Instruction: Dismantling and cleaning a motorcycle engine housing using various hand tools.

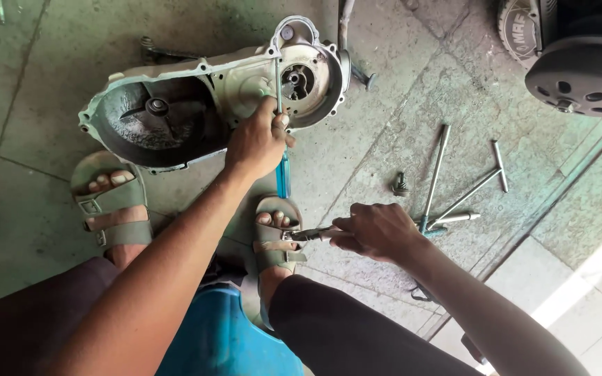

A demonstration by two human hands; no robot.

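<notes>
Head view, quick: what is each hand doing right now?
Left hand: closed on a blue-handled screwdriver, its shaft against the engine cover.
Right hand: closed on a small metal tool.

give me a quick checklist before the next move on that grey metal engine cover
1. Left hand grips blue-handled screwdriver: ok.
2. Screwdriver tip seated in grey metal engine cover: cannot tell.
3. Right hand holds small metal tool: ok.
4. Cover lies flat on tiled floor: ok.
5. Sandalled feet apart from cover: not ok, left one touches its edge.
6. T-handle wrenches near right hand: ok.
</notes>
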